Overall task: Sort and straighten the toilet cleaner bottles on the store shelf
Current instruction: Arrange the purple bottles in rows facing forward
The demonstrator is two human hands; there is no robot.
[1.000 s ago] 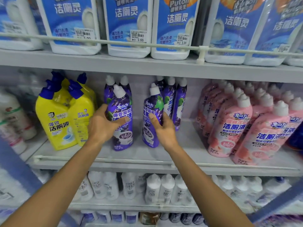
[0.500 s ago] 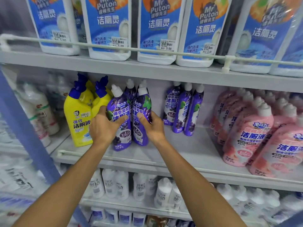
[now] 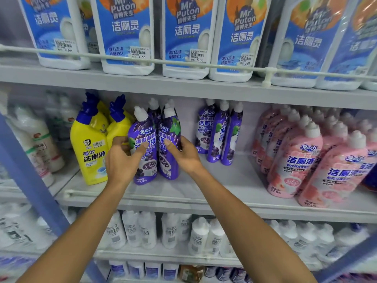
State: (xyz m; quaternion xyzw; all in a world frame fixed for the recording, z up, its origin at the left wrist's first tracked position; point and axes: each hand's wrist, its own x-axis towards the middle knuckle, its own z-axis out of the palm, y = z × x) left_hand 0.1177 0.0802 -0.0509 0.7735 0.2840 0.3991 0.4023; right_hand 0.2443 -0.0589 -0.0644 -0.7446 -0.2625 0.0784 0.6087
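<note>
Two purple toilet cleaner bottles stand side by side at the front of the middle shelf (image 3: 224, 186). My left hand (image 3: 122, 160) grips the left purple bottle (image 3: 143, 131) at its left side. My right hand (image 3: 183, 154) holds the right purple bottle (image 3: 170, 127), thumb across its label. Both bottles touch each other and lean slightly. More purple bottles stand behind them. Three further purple bottles (image 3: 220, 131) stand apart to the right, deeper on the shelf.
Yellow bottles with blue caps (image 3: 89, 144) stand just left of my left hand. Several pink bottles (image 3: 302, 160) fill the shelf's right end. Large blue-and-white bottles (image 3: 183, 37) line the upper shelf behind a rail. White bottles (image 3: 146, 229) sit on the lower shelf.
My right hand has slid its purple bottle leftwards until it stands against the bottle in my left hand. A gap has opened to the three purple bottles on the right.
</note>
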